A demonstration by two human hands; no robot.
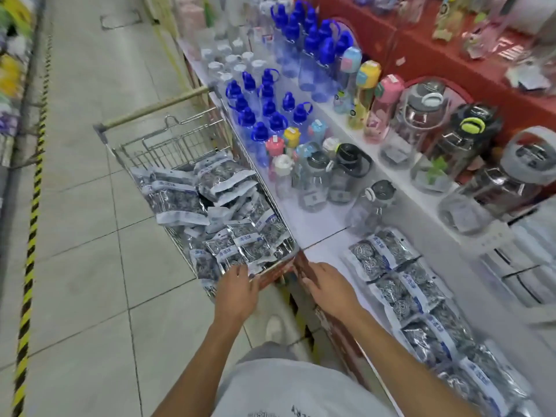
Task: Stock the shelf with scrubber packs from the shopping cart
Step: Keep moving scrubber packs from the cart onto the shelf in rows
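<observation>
The left hand reached into the near end of the shopping cart, its fingers spread and laid on the scrubber packs at the cart's lower edge; whether they had closed round a pack could not be told, as the fingertips were blurred. The right hand, just right of centre, was stretched flat with straight fingers over the red front edge of the shelf, holding nothing.

The cart stood in the middle left of the frame, pressed against the shelf's side, its wire basket heaped with silver-and-blue packs and its pale handle at the far end. A row of stocked packs lay flat on the white shelf at lower right, running from mid-frame down toward the bottom right corner. Beyond them, toward the upper centre, stood blue-capped bottles, and to the upper right large clear jugs before a red back panel. A yellow-and-black striped line ran down the tiled floor at left
</observation>
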